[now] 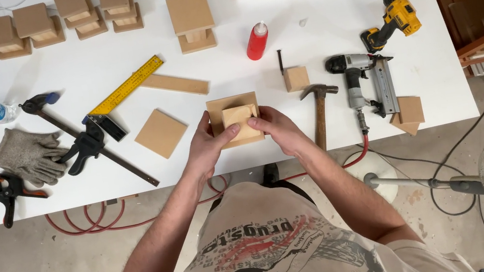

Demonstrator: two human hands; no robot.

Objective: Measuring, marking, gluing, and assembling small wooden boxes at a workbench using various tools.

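A small light wooden block (241, 121) stands on a square brown board (231, 103) near the front of the white table (280, 51). My left hand (209, 145) grips the block from the left, thumb on its top. From the right, my right hand (277, 129) presses against the same block. Both hands rest over the front part of the board.
A loose square board (161, 133), a wood strip (176, 84) and a yellow square ruler (124, 87) lie left. A red glue bottle (257, 41), small cube (296, 78), hammer (320, 113), nail gun (364, 83) and yellow drill (396, 18) sit right. Clamps (86, 145), gloves (26, 156) and finished block stacks (59, 21) are left and behind.
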